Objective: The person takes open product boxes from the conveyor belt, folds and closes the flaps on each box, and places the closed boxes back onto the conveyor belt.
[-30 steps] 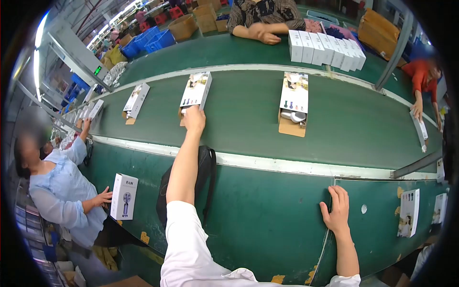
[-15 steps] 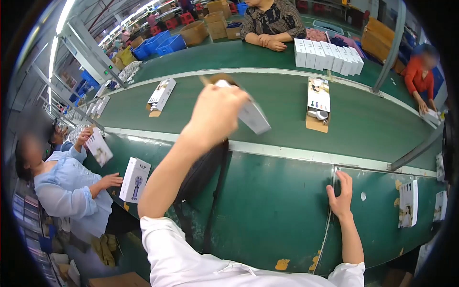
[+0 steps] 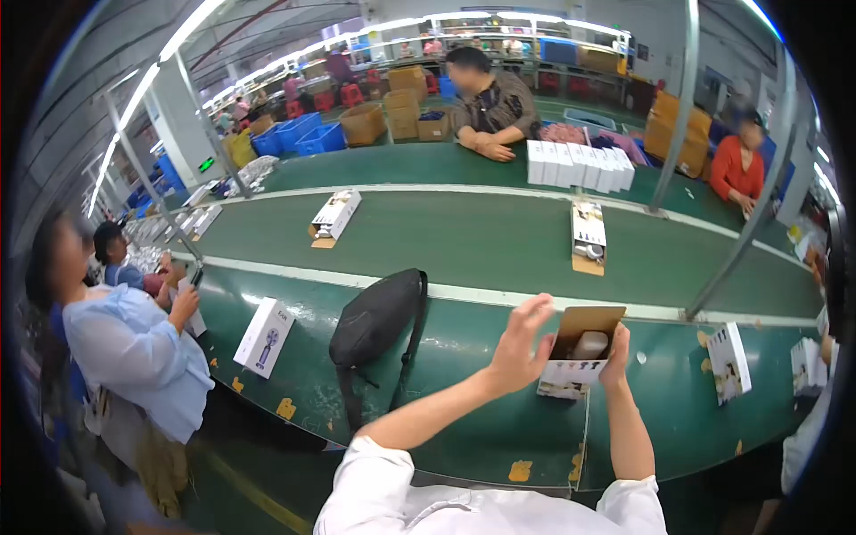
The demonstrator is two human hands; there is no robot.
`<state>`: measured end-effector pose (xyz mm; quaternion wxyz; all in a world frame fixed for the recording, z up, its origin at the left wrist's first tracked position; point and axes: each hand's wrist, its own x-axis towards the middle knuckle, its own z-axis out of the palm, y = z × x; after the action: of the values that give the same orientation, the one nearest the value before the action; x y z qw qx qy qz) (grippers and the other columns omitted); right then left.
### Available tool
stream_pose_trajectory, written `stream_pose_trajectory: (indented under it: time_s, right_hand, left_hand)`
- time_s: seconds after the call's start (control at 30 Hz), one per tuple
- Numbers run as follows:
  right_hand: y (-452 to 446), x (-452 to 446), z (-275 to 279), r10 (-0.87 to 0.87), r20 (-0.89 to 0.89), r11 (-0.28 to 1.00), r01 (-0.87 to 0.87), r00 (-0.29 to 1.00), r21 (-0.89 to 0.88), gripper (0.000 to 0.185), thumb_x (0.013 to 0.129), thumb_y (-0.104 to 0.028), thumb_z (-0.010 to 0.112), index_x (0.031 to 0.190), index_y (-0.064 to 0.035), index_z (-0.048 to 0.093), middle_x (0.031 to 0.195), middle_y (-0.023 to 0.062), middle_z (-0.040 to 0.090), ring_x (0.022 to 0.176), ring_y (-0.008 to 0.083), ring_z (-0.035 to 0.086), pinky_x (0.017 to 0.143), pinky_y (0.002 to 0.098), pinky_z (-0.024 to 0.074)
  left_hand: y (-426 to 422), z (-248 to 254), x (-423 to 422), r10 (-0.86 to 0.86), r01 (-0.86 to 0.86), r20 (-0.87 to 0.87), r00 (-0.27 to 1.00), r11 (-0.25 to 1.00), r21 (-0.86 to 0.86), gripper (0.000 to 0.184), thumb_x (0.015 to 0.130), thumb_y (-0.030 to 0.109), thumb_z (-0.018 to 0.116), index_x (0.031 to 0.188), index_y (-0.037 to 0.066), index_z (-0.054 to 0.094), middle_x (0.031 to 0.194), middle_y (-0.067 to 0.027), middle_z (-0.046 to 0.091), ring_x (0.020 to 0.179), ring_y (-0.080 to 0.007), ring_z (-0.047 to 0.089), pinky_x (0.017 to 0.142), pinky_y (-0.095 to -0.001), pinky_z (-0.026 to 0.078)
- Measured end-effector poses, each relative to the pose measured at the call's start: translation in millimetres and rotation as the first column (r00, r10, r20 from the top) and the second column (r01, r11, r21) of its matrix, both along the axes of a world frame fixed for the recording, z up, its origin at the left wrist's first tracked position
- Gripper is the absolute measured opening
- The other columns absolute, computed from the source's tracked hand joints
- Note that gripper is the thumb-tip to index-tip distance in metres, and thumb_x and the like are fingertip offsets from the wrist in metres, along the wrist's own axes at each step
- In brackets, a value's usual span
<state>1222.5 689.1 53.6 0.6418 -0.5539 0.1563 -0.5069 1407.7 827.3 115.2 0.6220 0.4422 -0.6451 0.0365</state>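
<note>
An open-topped white box (image 3: 572,374) stands in front of me, its brown flap up and a pale rounded item (image 3: 590,345) inside. My right hand (image 3: 615,355) holds the box by its right side. Just off its left side is my left hand (image 3: 522,348), fingers apart and holding nothing. On the belt beyond lie two open boxes, one (image 3: 588,236) straight ahead with its contents showing and another (image 3: 335,218) further left.
A black bag (image 3: 379,319) with a strap lies left of my hands. A closed fan box (image 3: 265,337) is near the co-worker in light blue (image 3: 134,348). White boxes (image 3: 580,166) stand in a row across the belt. A metal post (image 3: 744,223) rises at right.
My left hand brought a box from the belt to the near table and let it go. My right hand has taken hold of that box. The view has tilted up.
</note>
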Motion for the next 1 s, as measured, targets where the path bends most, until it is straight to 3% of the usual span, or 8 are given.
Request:
stream_pose_trajectory:
  time_s: [0.07,0.17,0.3,0.4,0.53,0.57,0.63,1.0]
  right_hand:
    - [-3.0,-12.2,-32.7,-0.079,0.035,0.960,0.066,0.996,0.272,0.043,0.102,-0.041,0.049,0.120,-0.0025,0.059,0.115,0.0063,0.065,0.107,0.0162,0.060,0.094,0.0310,0.0464]
    - [49.5,-23.8,42.5,0.059,-0.032,0.967,-0.049,0.998,0.250,0.040,0.102,-0.036,0.050,0.124,-0.0037,0.056,0.120,0.0077,0.063,0.111,0.0172,0.060,0.097,0.0320,0.0458]
    - [58.3,-28.6,48.8,0.063,-0.161,0.989,-0.040,0.985,0.143,0.044,0.097,-0.025,0.059,0.135,-0.0042,0.054,0.122,0.0082,0.061,0.114,0.0185,0.059,0.099,0.0348,0.0461]
    - [54.6,-24.3,62.1,0.117,-0.156,0.959,-0.071,0.981,0.274,0.044,0.094,-0.016,0.062,0.135,-0.0033,0.056,0.123,0.0087,0.061,0.115,0.0192,0.058,0.099,0.0333,0.0450]
    - [48.0,-30.1,75.8,-0.105,-0.421,0.986,0.039,0.901,-0.162,0.036,0.093,-0.004,0.062,0.128,-0.0002,0.060,0.125,0.0115,0.061,0.118,0.0230,0.057,0.101,0.0334,0.0430]
    - [47.8,-30.2,74.7,-0.367,-0.393,0.838,0.115,0.843,-0.534,0.036,0.091,-0.016,0.069,0.123,-0.0001,0.064,0.125,0.0169,0.064,0.120,0.0307,0.060,0.102,0.0415,0.0455]
    - [37.9,-42.1,82.3,-0.139,-0.451,0.677,-0.248,0.881,-0.693,0.044,0.086,-0.031,0.075,0.117,0.0001,0.067,0.124,0.0218,0.066,0.118,0.0401,0.062,0.102,0.0511,0.0470]
    - [51.1,-39.5,72.2,-0.305,-0.452,0.657,-0.159,0.838,-0.737,0.040,0.099,-0.037,0.060,0.118,-0.0030,0.066,0.125,0.0237,0.064,0.106,0.0412,0.062,0.090,0.0506,0.0507]
  left_hand:
    - [0.6,-23.0,-23.3,-0.197,0.311,-0.514,0.835,0.939,0.146,0.047,0.103,0.012,0.050,0.147,-0.002,0.038,0.142,-0.0146,0.048,0.135,-0.0229,0.045,0.116,-0.0372,0.032]
    - [4.8,-29.0,-50.3,-0.308,0.572,-0.682,0.663,0.796,0.197,0.048,0.103,0.016,0.052,0.145,-0.002,0.038,0.141,-0.0175,0.049,0.133,-0.0272,0.047,0.112,-0.0379,0.035]
    - [-2.6,-27.6,-71.5,-0.161,0.490,-0.729,0.666,0.831,0.265,0.036,0.099,0.014,0.055,0.133,0.001,0.050,0.121,-0.0140,0.059,0.113,-0.0221,0.056,0.099,-0.0346,0.043]
    - [-8.9,-24.0,-65.8,-0.168,0.492,-0.717,0.677,0.828,0.270,0.034,0.095,0.009,0.056,0.127,0.002,0.052,0.113,-0.0083,0.058,0.103,-0.0168,0.055,0.094,-0.0312,0.044]
    - [-28.5,-22.2,-46.1,-0.252,0.270,-0.362,0.898,0.963,-0.001,0.034,0.087,0.007,0.068,0.118,0.003,0.054,0.112,-0.0119,0.058,0.105,-0.0268,0.060,0.093,-0.0367,0.048]
    - [-33.1,-28.0,-39.6,-0.257,0.237,-0.251,0.933,0.966,-0.107,0.035,0.086,0.008,0.072,0.116,0.003,0.054,0.111,-0.0130,0.059,0.105,-0.0299,0.061,0.092,-0.0385,0.049]
    - [-36.9,-36.6,-21.7,-0.437,0.421,-0.077,0.896,0.892,-0.166,0.040,0.083,0.024,0.083,0.106,0.004,0.057,0.107,-0.0142,0.060,0.100,-0.0360,0.065,0.085,-0.0455,0.054]
    - [-18.2,-40.2,-39.1,-0.450,0.441,-0.338,0.827,0.891,-0.110,0.018,0.082,0.014,0.083,0.095,0.010,0.071,0.108,-0.0098,0.056,0.114,-0.0338,0.056,0.086,-0.0423,0.050]
